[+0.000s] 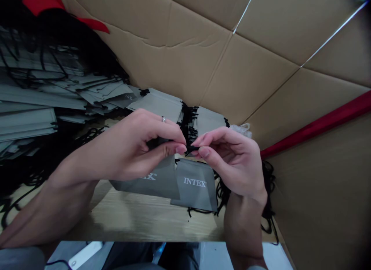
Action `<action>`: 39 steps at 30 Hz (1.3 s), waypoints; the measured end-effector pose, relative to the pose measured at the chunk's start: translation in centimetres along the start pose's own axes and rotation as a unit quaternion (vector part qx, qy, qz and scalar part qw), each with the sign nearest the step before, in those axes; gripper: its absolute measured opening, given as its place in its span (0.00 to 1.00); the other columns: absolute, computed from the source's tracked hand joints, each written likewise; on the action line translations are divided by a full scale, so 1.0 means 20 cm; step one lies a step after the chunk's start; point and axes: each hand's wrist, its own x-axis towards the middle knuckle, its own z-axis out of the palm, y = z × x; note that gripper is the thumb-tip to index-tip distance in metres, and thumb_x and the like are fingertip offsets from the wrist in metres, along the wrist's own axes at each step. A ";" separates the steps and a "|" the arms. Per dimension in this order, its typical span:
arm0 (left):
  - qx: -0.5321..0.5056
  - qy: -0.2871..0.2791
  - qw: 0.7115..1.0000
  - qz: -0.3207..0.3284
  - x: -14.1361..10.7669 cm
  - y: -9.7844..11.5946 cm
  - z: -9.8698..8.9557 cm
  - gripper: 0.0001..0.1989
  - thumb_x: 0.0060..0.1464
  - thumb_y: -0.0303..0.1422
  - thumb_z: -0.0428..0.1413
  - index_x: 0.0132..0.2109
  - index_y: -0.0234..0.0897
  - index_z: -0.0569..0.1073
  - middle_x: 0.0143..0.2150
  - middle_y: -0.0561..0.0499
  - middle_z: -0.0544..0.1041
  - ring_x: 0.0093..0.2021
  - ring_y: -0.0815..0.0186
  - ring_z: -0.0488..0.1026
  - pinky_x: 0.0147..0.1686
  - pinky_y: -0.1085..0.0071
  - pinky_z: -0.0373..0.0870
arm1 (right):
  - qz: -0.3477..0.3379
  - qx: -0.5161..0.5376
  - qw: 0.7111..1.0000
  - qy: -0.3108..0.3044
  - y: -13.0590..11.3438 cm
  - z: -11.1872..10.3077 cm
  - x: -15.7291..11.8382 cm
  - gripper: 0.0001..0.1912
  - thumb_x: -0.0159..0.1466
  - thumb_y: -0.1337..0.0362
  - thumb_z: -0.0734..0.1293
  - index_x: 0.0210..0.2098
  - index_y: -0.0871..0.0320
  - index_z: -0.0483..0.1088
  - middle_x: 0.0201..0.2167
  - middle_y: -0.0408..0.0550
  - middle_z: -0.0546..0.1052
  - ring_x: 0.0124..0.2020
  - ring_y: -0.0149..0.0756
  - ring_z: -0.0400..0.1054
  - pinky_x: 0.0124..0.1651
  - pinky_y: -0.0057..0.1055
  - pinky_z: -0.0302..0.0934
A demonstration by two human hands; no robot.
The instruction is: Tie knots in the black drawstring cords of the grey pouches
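My left hand (136, 146) and my right hand (232, 161) meet above the wooden table (145, 219). Both pinch a black drawstring cord (191, 148) between thumb and fingertips. A silver ring sits on a finger of my left hand. Under the hands lie two grey fabric pouches (194, 185) printed with white "INTEX" lettering; the left one is half hidden by my left hand. The cord seems to belong to one of them, but the join is hidden.
A large pile of grey pouches (43, 96) with black cords fills the left. More pouches (162, 103) lie behind my hands. Loose black cords (268, 192) trail at the right. Cardboard walls (232, 61) and a red bar (319, 125) close in the back and right.
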 end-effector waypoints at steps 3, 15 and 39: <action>0.013 0.001 1.000 -0.005 0.00 0.00 0.01 0.11 0.70 0.27 0.59 0.37 0.39 0.79 0.26 0.56 0.75 0.25 0.72 0.65 0.24 0.75 0.59 | -0.030 0.008 0.999 -0.029 0.02 0.01 0.00 0.22 0.66 0.75 0.82 0.56 0.51 0.83 0.48 0.46 0.87 0.49 0.37 0.84 0.52 0.30 0.83; -0.005 0.000 0.997 -0.075 0.01 0.00 0.03 0.08 0.68 0.31 0.60 0.42 0.39 0.85 0.29 0.54 0.80 0.26 0.70 0.71 0.25 0.74 0.65 | -0.090 -0.115 0.989 0.028 0.04 0.04 0.00 0.13 0.66 0.72 0.81 0.47 0.51 0.85 0.42 0.44 0.87 0.41 0.37 0.81 0.44 0.33 0.78; -0.171 -0.004 0.972 -0.163 0.09 -0.03 0.17 0.04 0.61 0.29 0.59 0.39 0.36 0.79 0.31 0.53 0.80 0.29 0.70 0.74 0.26 0.76 0.65 | -0.133 -0.228 0.963 0.053 -0.03 0.07 -0.03 0.11 0.68 0.74 0.77 0.43 0.50 0.81 0.39 0.42 0.87 0.37 0.36 0.80 0.42 0.36 0.76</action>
